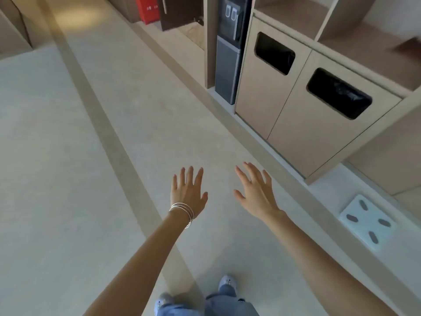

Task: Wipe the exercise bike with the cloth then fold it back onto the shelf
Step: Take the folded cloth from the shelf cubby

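A pale floor (57, 156) fills most of the view, crossed by a darker band (109, 137) that runs from the top left toward the person's feet. Along the right stands a beige built-in unit. Its open shelf (369, 55) sits at the upper right, above a cabinet (296, 133) with two doors, each with a dark bin opening (274, 52). Something pale and blurred lies in the far right shelf compartment; I cannot tell what it is. A grey water dispenser (230, 53) stands in the niche just left of the cabinet.

Two bare forearms reach forward from the bottom edge. The left hand (189, 192) and right hand (256, 192) hang over the floor, near each other but apart. Both are palm down with fingers straight and spread, holding nothing.

A white bathroom scale (368, 221) lies at the unit's base on the right. A red box (147, 8) stands at the top. Grey shoes (227, 281) show below, and thin silver bangles (182, 212) circle the left wrist.
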A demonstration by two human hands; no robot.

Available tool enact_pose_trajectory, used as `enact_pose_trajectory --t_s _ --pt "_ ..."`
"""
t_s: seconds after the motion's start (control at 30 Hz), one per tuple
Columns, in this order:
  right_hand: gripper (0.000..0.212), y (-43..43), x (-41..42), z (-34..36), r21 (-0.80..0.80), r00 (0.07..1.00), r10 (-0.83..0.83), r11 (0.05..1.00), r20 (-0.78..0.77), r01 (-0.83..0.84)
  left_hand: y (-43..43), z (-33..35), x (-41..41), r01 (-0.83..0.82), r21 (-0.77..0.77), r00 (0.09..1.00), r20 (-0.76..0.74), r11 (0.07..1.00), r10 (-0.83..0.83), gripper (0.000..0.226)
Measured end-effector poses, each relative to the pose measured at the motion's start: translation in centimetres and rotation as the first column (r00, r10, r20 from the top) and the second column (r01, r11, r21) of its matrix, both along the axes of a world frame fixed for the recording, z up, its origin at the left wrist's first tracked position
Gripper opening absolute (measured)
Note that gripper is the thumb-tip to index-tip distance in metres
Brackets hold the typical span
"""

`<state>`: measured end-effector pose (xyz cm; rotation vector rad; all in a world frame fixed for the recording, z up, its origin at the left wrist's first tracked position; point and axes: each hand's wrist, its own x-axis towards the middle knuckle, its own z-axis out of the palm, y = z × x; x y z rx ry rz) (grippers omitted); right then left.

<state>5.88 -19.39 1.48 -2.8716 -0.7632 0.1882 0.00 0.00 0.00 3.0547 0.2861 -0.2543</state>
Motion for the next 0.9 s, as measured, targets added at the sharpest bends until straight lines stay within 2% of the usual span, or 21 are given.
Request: enact_pose_trajectory --t_s 0.3,0.6,0.9 --pt "0.065 -8.5 2.4 -1.4 -0.022 0.989 -0.147 0.989 -0.022 0.147 -8.2 -1.2 4.7 0.158 0.02 0.984 -0.083 0.987 -0.156 0.071" --pt "0.064 -13.6 4.2 -1.9 -0.057 0.961 -0.273 0.961 -0.045 0.27 -13.3 -0.8 9.2 0.33 0.039 0.937 -0.13 0.943 -0.323 0.072" --pt "0.062 -15.9 9.7 -1.0 -0.043 0.915 -0.404 0.914 0.003 0.404 -16.3 0.5 18.2 0.481 0.046 0.877 -0.048 0.876 -0.479 0.072"
